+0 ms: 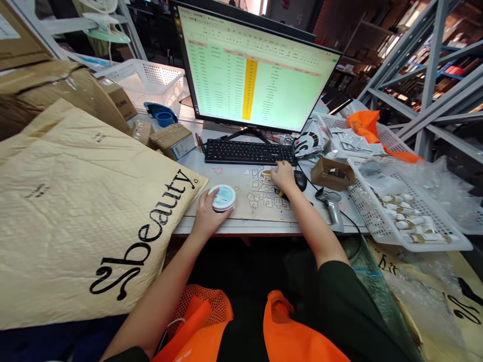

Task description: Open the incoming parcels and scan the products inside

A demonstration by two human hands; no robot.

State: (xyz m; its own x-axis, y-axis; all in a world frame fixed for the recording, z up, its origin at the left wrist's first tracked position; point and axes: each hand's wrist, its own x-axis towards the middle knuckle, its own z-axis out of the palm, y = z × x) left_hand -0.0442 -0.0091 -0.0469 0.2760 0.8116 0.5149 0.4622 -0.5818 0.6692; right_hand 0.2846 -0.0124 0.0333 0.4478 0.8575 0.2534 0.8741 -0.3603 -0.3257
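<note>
My left hand (207, 215) is closed around a round tub (224, 196) with a white rim and a pale blue label on its lid, at the front edge of the desk mat. My right hand (284, 176) reaches to the lower right keys of the black keyboard (241, 152), fingers bent over the edge and holding nothing I can see. Just right of that hand lies a black mouse (301, 180). Behind the keyboard stands a monitor (222, 65) showing a spreadsheet with one yellow column.
A big cream mailer bag (83, 201) printed "Sbeauty" leans over the desk's left side, by small cardboard boxes (172, 141). On the right are a grey barcode scanner (332, 208), an open brown box (332, 173) and a white basket (411, 211) of small bottles.
</note>
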